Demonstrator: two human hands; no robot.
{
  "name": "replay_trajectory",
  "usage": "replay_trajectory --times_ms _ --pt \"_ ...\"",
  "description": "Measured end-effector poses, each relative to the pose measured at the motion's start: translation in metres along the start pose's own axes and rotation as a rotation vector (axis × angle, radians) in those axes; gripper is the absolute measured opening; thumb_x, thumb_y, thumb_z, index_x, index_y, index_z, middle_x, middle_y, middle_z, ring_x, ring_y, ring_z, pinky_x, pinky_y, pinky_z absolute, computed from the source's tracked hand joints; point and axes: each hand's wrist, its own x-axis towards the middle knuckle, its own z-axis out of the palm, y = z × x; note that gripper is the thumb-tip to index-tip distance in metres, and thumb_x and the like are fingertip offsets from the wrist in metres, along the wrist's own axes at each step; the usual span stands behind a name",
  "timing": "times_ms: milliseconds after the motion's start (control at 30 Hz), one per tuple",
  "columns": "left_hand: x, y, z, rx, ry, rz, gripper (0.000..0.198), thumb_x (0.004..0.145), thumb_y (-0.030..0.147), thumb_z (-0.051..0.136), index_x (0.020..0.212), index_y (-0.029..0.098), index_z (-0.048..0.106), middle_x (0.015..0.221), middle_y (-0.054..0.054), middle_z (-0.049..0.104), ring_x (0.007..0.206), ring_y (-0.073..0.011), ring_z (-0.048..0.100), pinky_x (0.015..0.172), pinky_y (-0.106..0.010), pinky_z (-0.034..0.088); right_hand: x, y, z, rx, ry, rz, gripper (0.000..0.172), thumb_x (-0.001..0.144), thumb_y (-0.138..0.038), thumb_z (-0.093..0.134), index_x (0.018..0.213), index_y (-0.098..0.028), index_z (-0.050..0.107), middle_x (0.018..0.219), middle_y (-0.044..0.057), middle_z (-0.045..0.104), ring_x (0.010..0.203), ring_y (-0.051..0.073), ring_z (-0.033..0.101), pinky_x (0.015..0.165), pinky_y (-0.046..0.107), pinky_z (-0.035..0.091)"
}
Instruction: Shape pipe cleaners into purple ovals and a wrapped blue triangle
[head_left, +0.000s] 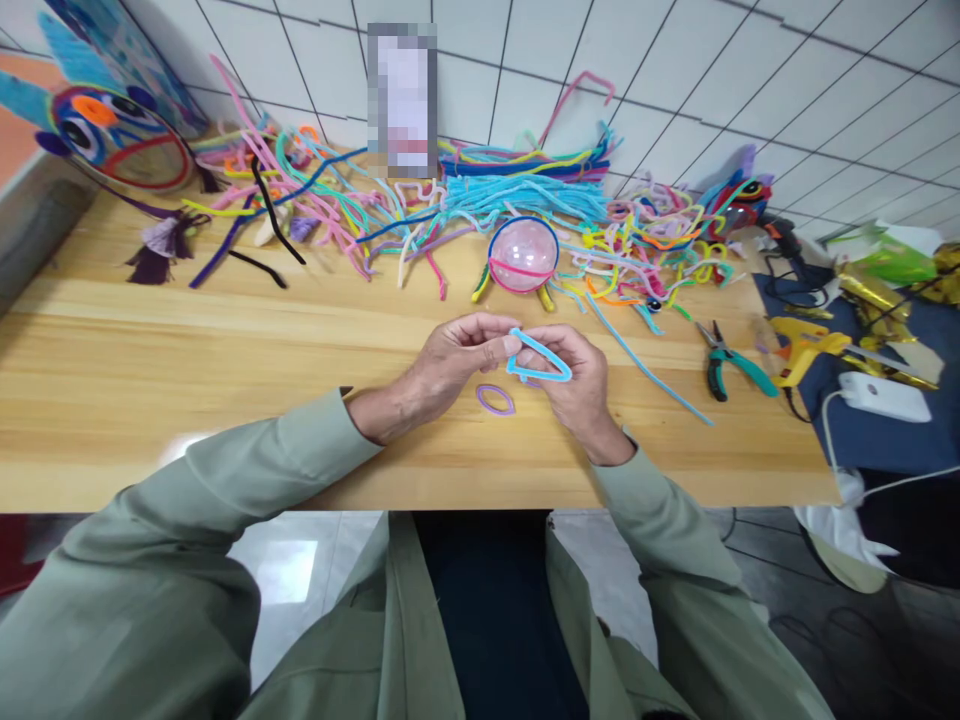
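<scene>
— Wooden counter (187, 350), pipe cleaners (525, 200) massed far side. Where's the blue loop (541, 374)?
— Raised mid-counter. The left hand (459, 360) pinches its corner between fingers, probably steadying the bend; the right hand (577, 385) curls behind, its pinch hidden, so I can't tell.
— Anything in the way?
— Possibly the purple loop (496, 413), lying just nearer; clear ball (523, 250) far, pliers (718, 355) right.

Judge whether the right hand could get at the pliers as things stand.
Probably yes: only a loose blue strand lies between the right hand and the pliers, though that hand holds the blue loop.
</scene>
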Motion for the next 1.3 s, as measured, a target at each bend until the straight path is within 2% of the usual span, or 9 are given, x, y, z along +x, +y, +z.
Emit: replay_trajectory --times_ms 233,367,533,700,867,1133,1300 --pt "0.0 0.003 0.001 0.017 -0.017 0.0 0.045 0.063 0.048 0.109 0.083 0.018 0.082 0.074 0.001 0.07 0.066 -0.0094 0.054 0.064 -0.026 0.043 0.007 -0.002 0.002 0.137 -0.012 0.102 0.046 0.077 -0.06 0.096 0.09 -0.026 0.068 0.073 -0.006 0.071 0.061 0.012 0.065 0.061 0.027 0.06" --pt "0.001 0.005 0.002 0.005 -0.018 0.004 0.048 0.063 0.05 0.109 0.081 0.017 0.079 0.074 0.001 0.068 0.064 -0.0086 0.053 0.062 -0.025 0.042 0.008 0.002 -0.002 0.185 -0.051 0.12 0.041 0.08 -0.054 0.094 0.096 -0.025 0.07 0.078 -0.005 0.073 0.065 0.012 0.066 0.063 0.027 0.06" --pt "0.003 0.005 0.001 0.013 0.008 0.037 0.051 0.063 0.056 0.108 0.08 0.018 0.078 0.069 0.002 0.065 0.063 -0.0086 0.05 0.061 -0.025 0.04 0.006 -0.002 -0.004 0.098 -0.109 0.098 0.031 0.083 -0.044 0.089 0.099 -0.024 0.071 0.091 0.0 0.078 0.076 0.015 0.07 0.073 0.031 0.063" --pt "0.006 0.005 -0.001 0.027 0.043 0.054 0.051 0.062 0.057 0.107 0.08 0.018 0.079 0.067 0.003 0.063 0.061 -0.0089 0.051 0.06 -0.026 0.04 0.003 -0.006 -0.005 0.052 -0.152 0.103 0.038 0.086 -0.053 0.087 0.106 -0.024 0.073 0.094 0.003 0.077 0.084 0.018 0.071 0.076 0.033 0.063" --pt "0.006 0.005 0.0 0.025 0.057 0.055 0.048 0.063 0.055 0.107 0.079 0.019 0.078 0.069 0.002 0.065 0.062 -0.009 0.052 0.061 -0.026 0.041 0.005 0.004 -0.002 0.038 -0.108 0.141 0.042 0.085 -0.06 0.089 0.099 -0.023 0.073 0.083 0.0 0.073 0.075 0.016 0.067 0.075 0.033 0.061" --pt "0.006 0.001 0.0 0.013 0.068 0.039 0.051 0.061 0.055 0.108 0.079 0.018 0.078 0.066 0.002 0.065 0.06 -0.0092 0.051 0.061 -0.025 0.043 0.005 0.01 0.002 0.041 -0.079 0.184 0.028 0.085 -0.043 0.088 0.086 -0.022 0.07 0.077 -0.003 0.07 0.068 0.012 0.061 0.071 0.03 0.055" --pt "0.006 0.005 0.001 0.007 0.006 0.066 0.054 0.069 0.064 0.102 0.08 0.019 0.074 0.068 0.002 0.064 0.06 -0.009 0.053 0.058 -0.024 0.041 0.006 0.004 0.003 0.056 -0.051 0.212 0.025 0.083 -0.04 0.085 0.08 -0.023 0.067 0.069 -0.004 0.066 0.063 0.013 0.059 0.067 0.03 0.054"
